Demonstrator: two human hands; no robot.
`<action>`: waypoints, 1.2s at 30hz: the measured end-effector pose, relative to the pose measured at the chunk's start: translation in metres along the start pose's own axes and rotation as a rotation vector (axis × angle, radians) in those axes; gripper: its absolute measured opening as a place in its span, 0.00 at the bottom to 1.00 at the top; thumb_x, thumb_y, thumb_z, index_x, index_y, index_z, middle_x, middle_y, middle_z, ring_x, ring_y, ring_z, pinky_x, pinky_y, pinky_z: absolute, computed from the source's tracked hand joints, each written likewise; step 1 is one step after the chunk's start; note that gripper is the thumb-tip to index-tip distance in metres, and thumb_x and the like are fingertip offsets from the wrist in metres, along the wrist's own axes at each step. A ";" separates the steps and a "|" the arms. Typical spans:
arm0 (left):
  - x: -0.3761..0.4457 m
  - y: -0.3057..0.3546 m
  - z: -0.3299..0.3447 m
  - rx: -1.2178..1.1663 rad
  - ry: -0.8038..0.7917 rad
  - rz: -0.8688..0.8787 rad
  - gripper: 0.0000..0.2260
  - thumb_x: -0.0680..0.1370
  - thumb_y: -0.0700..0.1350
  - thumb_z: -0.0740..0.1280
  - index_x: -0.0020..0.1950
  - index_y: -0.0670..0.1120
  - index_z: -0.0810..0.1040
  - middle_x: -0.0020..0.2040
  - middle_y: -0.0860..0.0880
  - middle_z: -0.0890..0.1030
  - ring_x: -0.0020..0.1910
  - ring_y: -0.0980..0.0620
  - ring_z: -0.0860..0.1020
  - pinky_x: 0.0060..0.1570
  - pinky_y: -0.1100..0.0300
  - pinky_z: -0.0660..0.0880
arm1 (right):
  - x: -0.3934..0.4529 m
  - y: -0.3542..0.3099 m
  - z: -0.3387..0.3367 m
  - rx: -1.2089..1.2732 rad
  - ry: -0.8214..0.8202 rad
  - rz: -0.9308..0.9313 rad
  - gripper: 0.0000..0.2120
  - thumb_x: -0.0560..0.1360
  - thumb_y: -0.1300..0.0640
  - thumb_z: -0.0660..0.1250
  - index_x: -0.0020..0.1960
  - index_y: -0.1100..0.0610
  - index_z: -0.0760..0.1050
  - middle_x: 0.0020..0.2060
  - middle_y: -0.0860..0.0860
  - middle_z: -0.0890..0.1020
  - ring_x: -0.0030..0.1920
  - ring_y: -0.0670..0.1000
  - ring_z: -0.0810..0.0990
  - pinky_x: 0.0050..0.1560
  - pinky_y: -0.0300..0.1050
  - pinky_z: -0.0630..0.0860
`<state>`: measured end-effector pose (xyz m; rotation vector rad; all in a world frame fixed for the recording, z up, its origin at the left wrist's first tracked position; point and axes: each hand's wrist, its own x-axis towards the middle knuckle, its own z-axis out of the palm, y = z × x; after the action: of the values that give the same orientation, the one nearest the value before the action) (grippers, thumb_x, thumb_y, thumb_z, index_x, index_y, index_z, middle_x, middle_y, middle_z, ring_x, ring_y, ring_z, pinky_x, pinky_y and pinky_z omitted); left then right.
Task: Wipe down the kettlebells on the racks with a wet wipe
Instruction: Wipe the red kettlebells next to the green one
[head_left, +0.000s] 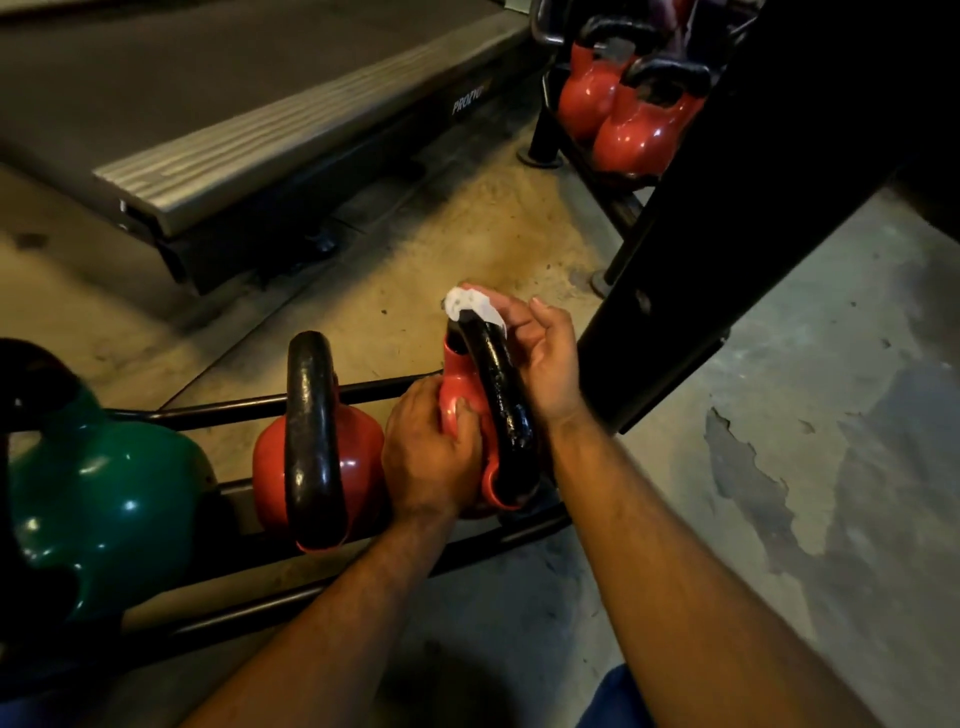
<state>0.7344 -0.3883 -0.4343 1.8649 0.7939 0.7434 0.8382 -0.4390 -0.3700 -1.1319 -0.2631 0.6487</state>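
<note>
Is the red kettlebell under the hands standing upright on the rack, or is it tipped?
Tipped. The red kettlebell leans; its handle slants, unlike its upright neighbour.

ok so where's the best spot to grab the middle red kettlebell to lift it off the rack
Probably the top of its black handle, reached from above. The middle red kettlebell sits upright between the rack rails, its loop standing clear, and neither hand touches it.

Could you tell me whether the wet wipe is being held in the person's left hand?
No, the wet wipe is pinched in the right hand at the handle top, while the left hand steadies the red kettlebell.
</note>
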 end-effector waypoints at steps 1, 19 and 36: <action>0.000 0.000 0.000 0.001 0.004 -0.002 0.18 0.75 0.56 0.58 0.55 0.48 0.80 0.49 0.51 0.82 0.49 0.50 0.79 0.49 0.52 0.76 | 0.000 0.001 -0.002 -0.003 0.017 0.008 0.31 0.74 0.43 0.55 0.65 0.64 0.77 0.51 0.61 0.81 0.47 0.54 0.78 0.48 0.45 0.76; -0.002 -0.004 0.004 -0.031 0.010 -0.008 0.10 0.78 0.54 0.62 0.55 0.55 0.78 0.49 0.56 0.81 0.49 0.56 0.79 0.53 0.49 0.78 | -0.006 -0.004 -0.019 -0.276 -0.014 0.061 0.37 0.67 0.31 0.66 0.68 0.53 0.78 0.66 0.54 0.79 0.71 0.55 0.73 0.78 0.60 0.60; -0.002 -0.003 0.004 -0.057 0.007 -0.002 0.06 0.79 0.53 0.62 0.54 0.60 0.76 0.49 0.59 0.80 0.48 0.61 0.78 0.52 0.54 0.78 | 0.004 0.011 -0.018 -0.380 0.023 0.059 0.32 0.64 0.25 0.67 0.55 0.47 0.83 0.55 0.54 0.85 0.59 0.58 0.82 0.68 0.66 0.71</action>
<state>0.7357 -0.3915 -0.4387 1.8108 0.7711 0.7638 0.8470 -0.4472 -0.3882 -1.5149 -0.3440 0.6537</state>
